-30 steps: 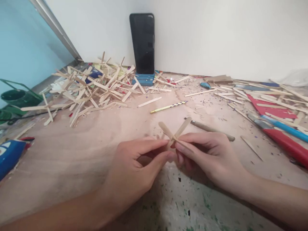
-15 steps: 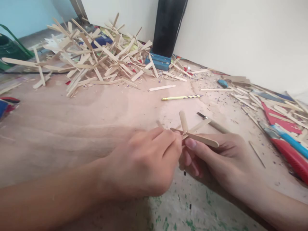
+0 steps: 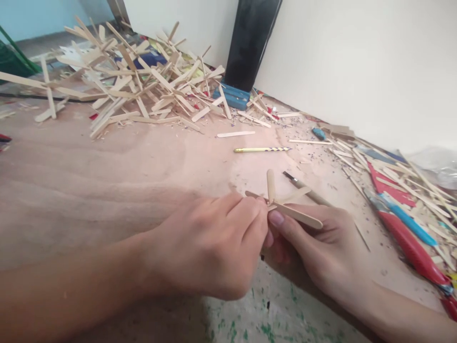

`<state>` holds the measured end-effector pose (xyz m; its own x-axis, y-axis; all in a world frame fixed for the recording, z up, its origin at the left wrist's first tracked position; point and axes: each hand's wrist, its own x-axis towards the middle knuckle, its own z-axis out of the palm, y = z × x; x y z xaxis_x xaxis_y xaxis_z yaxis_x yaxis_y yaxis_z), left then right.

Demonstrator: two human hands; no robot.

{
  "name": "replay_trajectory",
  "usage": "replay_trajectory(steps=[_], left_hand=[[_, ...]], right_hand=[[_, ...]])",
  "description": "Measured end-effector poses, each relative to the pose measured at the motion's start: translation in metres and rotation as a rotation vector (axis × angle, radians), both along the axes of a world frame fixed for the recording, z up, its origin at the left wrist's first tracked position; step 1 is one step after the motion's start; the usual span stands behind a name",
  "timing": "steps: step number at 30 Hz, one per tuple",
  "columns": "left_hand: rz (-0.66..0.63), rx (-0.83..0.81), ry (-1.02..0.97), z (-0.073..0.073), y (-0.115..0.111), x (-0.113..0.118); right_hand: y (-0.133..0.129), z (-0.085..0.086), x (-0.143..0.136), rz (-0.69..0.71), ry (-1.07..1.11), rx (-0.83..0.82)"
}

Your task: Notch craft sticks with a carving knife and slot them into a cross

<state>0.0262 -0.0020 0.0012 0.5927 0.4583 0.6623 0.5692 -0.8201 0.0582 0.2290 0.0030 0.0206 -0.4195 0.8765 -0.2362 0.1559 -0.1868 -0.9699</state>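
My right hand (image 3: pixel 321 243) grips a small piece made of crossed wooden craft sticks (image 3: pixel 298 214), its thumb pressed near the joint. One stick of the piece points up and others spread to the sides. Against the same joint, my left hand (image 3: pixel 221 238) is closed, its fingertips pinched on the crossed-stick piece; their exact hold is hidden behind the knuckles. Just beyond my right hand lies a craft knife (image 3: pixel 310 190) with a grey-brown handle. A yellow patterned pencil (image 3: pixel 262 149) and a single loose stick (image 3: pixel 235 134) lie farther back on the wooden table (image 3: pixel 143 166).
A big heap of joined sticks (image 3: pixel 164 85) fills the back left, beside a black post (image 3: pixel 250 43) on a blue base (image 3: pixel 233 96). At the right lie loose sticks, a red tool (image 3: pixel 410 247) and a blue-handled tool (image 3: pixel 410 219). Shavings are scattered around.
The camera view has shifted slightly, so the table items at right appear farther left. Both hands stay together on the crossed sticks, which are tilted a little differently.
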Motion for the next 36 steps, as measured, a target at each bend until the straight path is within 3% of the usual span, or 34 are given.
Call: replay_trajectory(steps=[3,7,9,12,16,22,36], left_hand=[[0.013,-0.109,-0.124,-0.005,-0.001,0.001],[-0.006,-0.158,-0.162,-0.008,0.0,-0.001],[0.002,-0.232,-0.162,-0.004,0.003,-0.002],[0.055,-0.401,-0.209,0.002,0.007,-0.005],[0.064,-0.424,-0.218,0.001,0.01,-0.007],[0.028,-0.421,-0.139,-0.006,0.005,-0.008],[-0.027,-0.215,0.06,0.0,0.001,-0.002]], right_hand=[[0.0,0.0,-0.001,-0.037,-0.068,0.082],[0.005,-0.003,0.003,0.047,0.056,-0.136],[0.009,-0.002,0.007,0.085,0.055,-0.145],[0.014,0.005,0.012,0.037,-0.152,0.053],[0.019,0.016,0.014,-0.078,-0.319,0.431],[0.02,0.018,0.011,0.018,-0.467,0.592],[0.009,0.017,0.01,0.089,-0.716,0.937]])
